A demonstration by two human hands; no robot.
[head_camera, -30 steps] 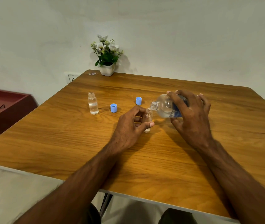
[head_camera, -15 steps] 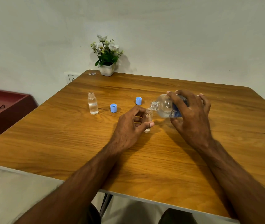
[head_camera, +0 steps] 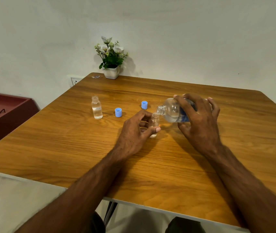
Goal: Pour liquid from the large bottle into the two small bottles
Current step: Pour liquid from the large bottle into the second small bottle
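My right hand (head_camera: 199,120) grips the large clear bottle (head_camera: 171,111) with a blue label, tipped on its side, its open mouth just over the neck of a small clear bottle (head_camera: 154,122). My left hand (head_camera: 135,132) holds that small bottle upright on the wooden table (head_camera: 66,148), thumb in front and fingers behind, hiding much of its body. A second small bottle (head_camera: 97,107) stands open at the left, filled with clear liquid to most of its height. Two blue caps (head_camera: 118,112) (head_camera: 144,105) lie on the table between the bottles.
A small white pot with white flowers (head_camera: 111,59) stands at the table's far edge against the wall. A dark red cabinet (head_camera: 2,115) sits low to the left. Wall sockets (head_camera: 74,80) are behind the table's left corner.
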